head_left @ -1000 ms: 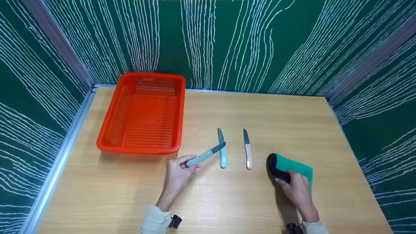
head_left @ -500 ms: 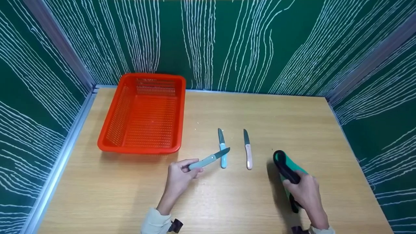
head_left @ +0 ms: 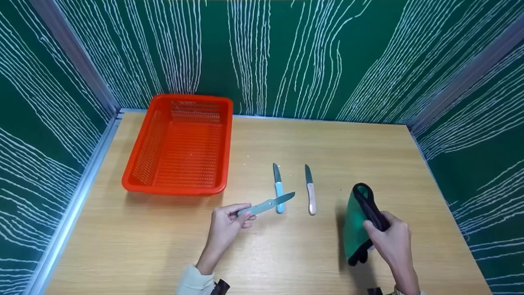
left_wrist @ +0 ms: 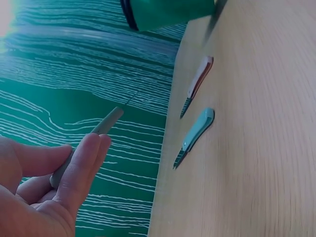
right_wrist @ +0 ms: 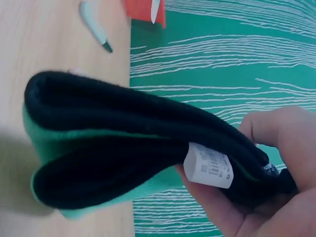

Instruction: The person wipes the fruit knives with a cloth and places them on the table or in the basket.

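Observation:
My left hand point(head_left: 225, 227) pinches the grey-green handle of a small knife point(head_left: 260, 207) between thumb and fingers, its blade pointing right. In the head view that blade overlaps a turquoise-handled knife point(head_left: 279, 190) lying on the table. Just right of it lies a pink-handled knife point(head_left: 311, 198), blade toward the back. On the right side, my right hand point(head_left: 391, 241) grips a folded green cloth point(head_left: 354, 229) by its black edging. The right wrist view shows the cloth's layered black edges and a white label point(right_wrist: 212, 168) beside the fingers.
A red plastic basket point(head_left: 175, 190) with slotted walls stands at the back left of the wooden table point(head_left: 327, 143). Green walls with white wavy lines point(head_left: 249, 53) enclose the table at the back and both sides.
The cloth has been lifted and turned, so its folded black edges now face up, and the right hand has shifted slightly right. The held knife has moved slightly right and its blade has tipped flatter.

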Demonstrator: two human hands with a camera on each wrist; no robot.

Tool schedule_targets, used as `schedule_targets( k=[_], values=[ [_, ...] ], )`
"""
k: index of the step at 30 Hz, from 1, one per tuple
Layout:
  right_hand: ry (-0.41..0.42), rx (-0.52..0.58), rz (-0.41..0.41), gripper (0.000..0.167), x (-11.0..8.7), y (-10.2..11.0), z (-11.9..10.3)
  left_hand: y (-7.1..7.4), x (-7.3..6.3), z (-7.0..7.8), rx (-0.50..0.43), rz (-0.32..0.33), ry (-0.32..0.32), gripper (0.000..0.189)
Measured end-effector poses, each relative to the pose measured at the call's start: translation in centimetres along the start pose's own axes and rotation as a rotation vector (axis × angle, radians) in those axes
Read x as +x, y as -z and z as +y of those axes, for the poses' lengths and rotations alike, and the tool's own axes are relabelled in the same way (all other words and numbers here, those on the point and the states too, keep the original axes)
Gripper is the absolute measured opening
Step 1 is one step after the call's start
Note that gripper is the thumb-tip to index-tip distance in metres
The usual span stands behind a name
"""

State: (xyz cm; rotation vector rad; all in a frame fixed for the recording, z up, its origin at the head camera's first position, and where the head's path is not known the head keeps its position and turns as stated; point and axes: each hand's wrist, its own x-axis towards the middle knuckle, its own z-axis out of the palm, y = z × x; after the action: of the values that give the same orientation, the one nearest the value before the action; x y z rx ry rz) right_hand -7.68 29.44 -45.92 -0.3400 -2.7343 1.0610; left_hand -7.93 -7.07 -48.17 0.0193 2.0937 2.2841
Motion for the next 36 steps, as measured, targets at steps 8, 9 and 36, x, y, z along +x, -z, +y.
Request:
schedule_targets(
  k=[8, 9, 36],
  values=[
    [-0.009, 0.032, 0.034, 0.021, -0.8, 0.7, -2.0, -0.3, 0.0, -0.6, -0.054, 0.012, -0.006, 0.021],
    [-0.008, 0.041, 0.043, 0.021, -0.9, 0.8, -2.4, -0.3, -0.1, -0.5, -0.058, 0.011, -0.006, 0.021],
    [0.233, 0.377, 0.125, 0.016, -3.6, -0.9, -8.3, -2.1, -0.9, 1.4, -0.122, -0.04, 0.063, 0.02]
  ],
)
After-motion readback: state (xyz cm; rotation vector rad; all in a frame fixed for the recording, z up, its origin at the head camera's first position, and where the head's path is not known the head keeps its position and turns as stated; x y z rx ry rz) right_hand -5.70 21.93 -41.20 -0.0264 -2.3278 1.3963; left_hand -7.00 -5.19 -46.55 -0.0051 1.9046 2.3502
